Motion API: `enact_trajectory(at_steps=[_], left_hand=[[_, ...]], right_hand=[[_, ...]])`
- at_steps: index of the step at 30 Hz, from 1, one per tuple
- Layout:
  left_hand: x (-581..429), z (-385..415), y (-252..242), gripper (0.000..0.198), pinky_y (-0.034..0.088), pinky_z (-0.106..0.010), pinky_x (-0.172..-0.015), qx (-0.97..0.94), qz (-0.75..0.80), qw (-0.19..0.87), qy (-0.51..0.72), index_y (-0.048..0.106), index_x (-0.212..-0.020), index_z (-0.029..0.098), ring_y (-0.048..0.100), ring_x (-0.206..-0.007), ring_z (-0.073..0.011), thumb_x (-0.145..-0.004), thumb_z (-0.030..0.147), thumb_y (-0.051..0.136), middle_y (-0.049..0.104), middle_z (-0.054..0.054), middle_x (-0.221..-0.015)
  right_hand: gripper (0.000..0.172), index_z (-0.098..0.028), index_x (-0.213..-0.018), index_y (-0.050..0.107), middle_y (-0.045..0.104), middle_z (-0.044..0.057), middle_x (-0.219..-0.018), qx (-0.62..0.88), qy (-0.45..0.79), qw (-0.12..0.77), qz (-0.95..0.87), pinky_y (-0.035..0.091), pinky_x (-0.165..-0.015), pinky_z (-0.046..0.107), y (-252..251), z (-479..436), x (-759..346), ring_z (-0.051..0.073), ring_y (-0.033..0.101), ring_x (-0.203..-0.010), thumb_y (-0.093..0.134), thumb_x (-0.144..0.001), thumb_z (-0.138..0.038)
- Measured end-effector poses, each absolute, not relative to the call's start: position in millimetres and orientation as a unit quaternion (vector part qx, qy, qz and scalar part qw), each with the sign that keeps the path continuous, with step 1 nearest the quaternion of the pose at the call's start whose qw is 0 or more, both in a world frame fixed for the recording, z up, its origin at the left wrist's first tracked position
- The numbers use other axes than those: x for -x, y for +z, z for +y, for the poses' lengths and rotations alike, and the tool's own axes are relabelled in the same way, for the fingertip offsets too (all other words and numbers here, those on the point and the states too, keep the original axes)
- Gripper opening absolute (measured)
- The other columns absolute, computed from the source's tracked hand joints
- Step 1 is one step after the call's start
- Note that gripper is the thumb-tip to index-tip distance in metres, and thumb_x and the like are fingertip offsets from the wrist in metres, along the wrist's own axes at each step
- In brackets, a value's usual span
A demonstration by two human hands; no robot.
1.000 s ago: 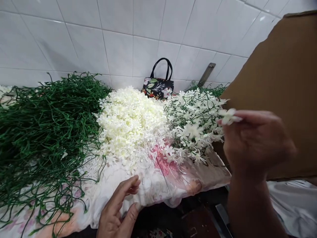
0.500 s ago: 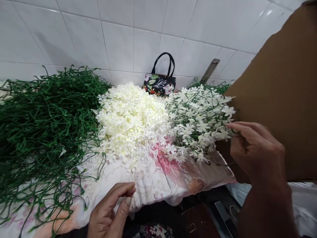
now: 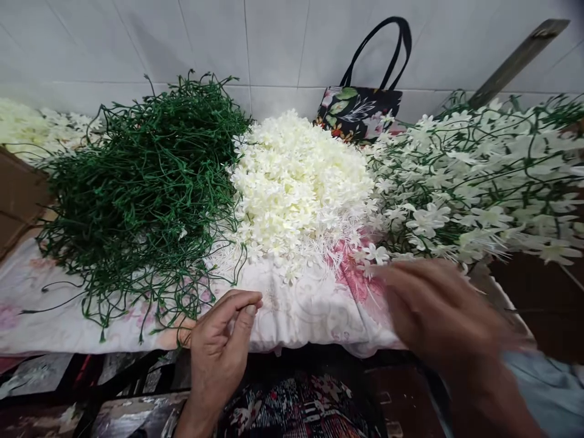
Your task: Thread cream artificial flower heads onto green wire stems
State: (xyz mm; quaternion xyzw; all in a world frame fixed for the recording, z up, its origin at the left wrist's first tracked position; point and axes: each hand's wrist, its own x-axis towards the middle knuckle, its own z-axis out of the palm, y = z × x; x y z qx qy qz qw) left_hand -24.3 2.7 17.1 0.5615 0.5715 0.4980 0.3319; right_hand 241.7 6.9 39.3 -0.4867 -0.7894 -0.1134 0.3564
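Observation:
My left hand is above the front of the flowered cloth, thumb and forefinger pinched together; anything between the tips is too small to make out. Smeared by motion, my right hand passes over the cloth's right side, in front of the white flowers on green stems. Its fingers are too blurred to show a grip. A heap of loose white artificial blossoms lies in the middle. Left of it is a tangled pile of green plastic stems, some hanging toward the front edge.
A black floral handbag stands against the tiled wall. A flat metal bar leans at the back right. Cardboard is at the left edge, with more white flowers behind it.
My view has swung left. The right hand has come away from the stemmed flowers at the right, moving inward over the cloth. My left thumb and forefinger have closed together.

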Motion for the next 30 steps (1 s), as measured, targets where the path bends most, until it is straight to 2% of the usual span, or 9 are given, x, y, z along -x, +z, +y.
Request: enact_trajectory(at_steps=[2, 5, 7, 9, 13, 18, 22, 26, 30], left_hand=[[19, 9, 19, 0.014, 0.048, -0.024, -0.060, -0.616, 0.558, 0.298, 0.470, 0.066, -0.077, 0.017, 0.062, -0.066, -0.0147, -0.080, 0.016, 0.053, 0.066, -0.002, -0.072], [5, 24, 23, 0.019, 0.046, -0.026, -0.062, -0.716, 0.534, 0.220, 0.392, 0.064, -0.078, 0.015, 0.059, -0.066, -0.0156, -0.081, 0.011, 0.045, 0.063, -0.003, -0.070], [-8, 36, 24, 0.020, 0.045, -0.030, -0.064, -0.765, 0.543, 0.157, 0.309, 0.063, -0.079, 0.016, 0.058, -0.072, -0.0191, -0.081, 0.010, 0.044, 0.062, -0.005, -0.072], [-19, 46, 25, 0.018, 0.043, -0.031, -0.062, -0.788, 0.560, 0.115, 0.228, 0.062, -0.077, 0.015, 0.057, -0.072, -0.0205, -0.081, 0.011, 0.044, 0.062, -0.007, -0.075], [-29, 53, 23, 0.017, 0.038, -0.028, -0.057, -0.804, 0.568, 0.094, 0.152, 0.058, -0.073, 0.016, 0.054, -0.065, -0.0174, -0.079, 0.008, 0.044, 0.057, -0.004, -0.068], [-19, 46, 20, 0.016, 0.034, -0.026, -0.055, -0.778, 0.586, 0.135, 0.182, 0.052, -0.069, 0.018, 0.052, -0.062, -0.0150, -0.078, 0.008, 0.044, 0.055, -0.001, -0.068], [-14, 43, 19, 0.016, 0.035, -0.026, -0.057, -0.765, 0.584, 0.169, 0.212, 0.050, -0.068, 0.019, 0.052, -0.064, -0.0146, -0.074, 0.005, 0.042, 0.055, -0.001, -0.070], [-18, 44, 21, 0.016, 0.036, -0.027, -0.057, -0.774, 0.579, 0.163, 0.199, 0.050, -0.069, 0.018, 0.052, -0.065, -0.0158, -0.073, 0.006, 0.042, 0.057, -0.003, -0.074], [-22, 44, 22, 0.023, 0.037, -0.029, -0.058, -0.777, 0.574, 0.177, 0.189, 0.056, -0.084, 0.016, 0.054, -0.066, -0.0176, -0.073, 0.004, 0.041, 0.060, -0.004, -0.074]], right_hand=[[0.020, -0.016, -0.084, 0.061, 0.061, 0.008, -0.079, 0.439, -0.100, 0.262, -0.853, 0.042, -0.068, 0.035, 38, 17, -211, 0.020, 0.053, -0.074, 0.049, -0.079, -0.001], [0.025, -0.016, -0.080, 0.061, 0.058, 0.008, -0.076, 0.462, -0.083, 0.135, -0.873, 0.041, -0.068, 0.035, 31, 30, -193, 0.021, 0.049, -0.074, 0.044, -0.076, 0.003], [0.026, -0.016, -0.080, 0.061, 0.057, 0.008, -0.078, 0.470, -0.079, 0.087, -0.875, 0.040, -0.068, 0.035, 26, 35, -193, 0.021, 0.048, -0.074, 0.044, -0.075, 0.004], [0.025, -0.016, -0.077, 0.060, 0.057, 0.009, -0.080, 0.469, -0.079, 0.077, -0.876, 0.039, -0.068, 0.035, 21, 37, -196, 0.021, 0.048, -0.075, 0.045, -0.075, 0.004], [0.024, -0.016, -0.070, 0.056, 0.056, 0.008, -0.078, 0.456, -0.071, 0.116, -0.880, 0.038, -0.066, 0.032, 17, 39, -197, 0.019, 0.048, -0.073, 0.044, -0.078, 0.003], [0.017, -0.015, -0.078, 0.055, 0.056, 0.005, -0.076, 0.440, 0.023, 0.262, -0.859, 0.041, -0.066, 0.028, 15, 37, -194, 0.015, 0.051, -0.073, 0.043, -0.087, -0.006], [0.013, -0.016, -0.084, 0.053, 0.055, 0.003, -0.074, 0.445, 0.104, 0.331, -0.826, 0.042, -0.062, 0.024, 14, 32, -190, 0.012, 0.051, -0.067, 0.044, -0.087, -0.008], [0.015, -0.016, -0.094, 0.055, 0.056, 0.002, -0.075, 0.462, 0.118, 0.361, -0.801, 0.043, -0.062, 0.024, 14, 28, -187, 0.011, 0.052, -0.066, 0.045, -0.086, -0.008], [0.015, -0.017, -0.088, 0.057, 0.058, 0.003, -0.077, 0.455, 0.144, 0.377, -0.794, 0.044, -0.064, 0.024, 14, 25, -187, 0.012, 0.056, -0.070, 0.045, -0.086, -0.009]])
